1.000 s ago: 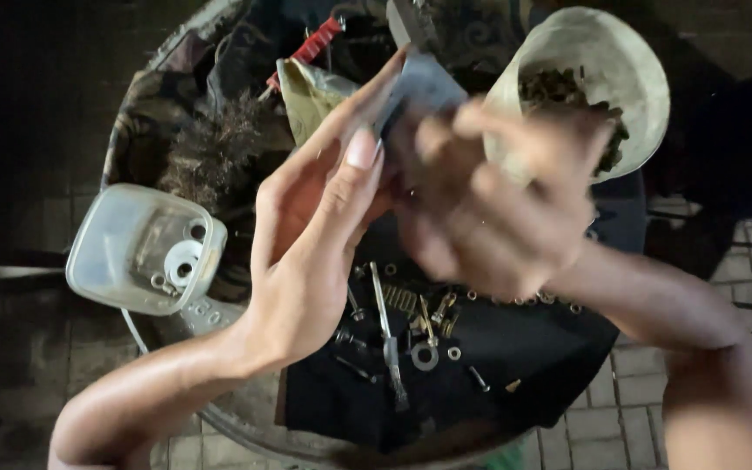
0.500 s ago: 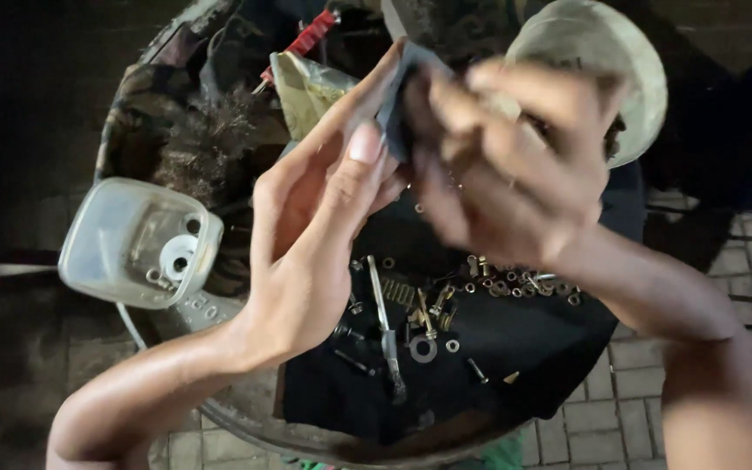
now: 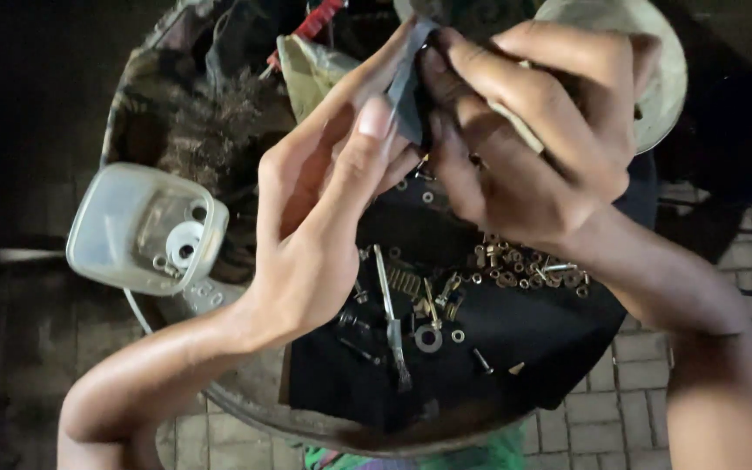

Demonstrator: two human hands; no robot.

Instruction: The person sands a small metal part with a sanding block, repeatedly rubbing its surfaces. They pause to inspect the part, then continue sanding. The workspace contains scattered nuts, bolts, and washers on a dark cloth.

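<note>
Both hands meet above a round tray (image 3: 245,409). The left hand (image 3: 324,218) and right hand (image 3: 524,130) pinch a small dark flat piece (image 3: 406,91) between them, fingers (image 3: 374,130) clamped on its edges. Below, screws and washers (image 3: 446,305) lie scattered on a black cloth (image 3: 533,339); a clear plastic box (image 3: 145,228) sits at left.

Dim scene, I see one harsh light from near the cam. Hands (image 3: 446,174) lit warm, slight motion blur on right fingers (image 3: 515,104). Corners and left side fall to black. Small glints off screws (image 3: 515,265).
</note>
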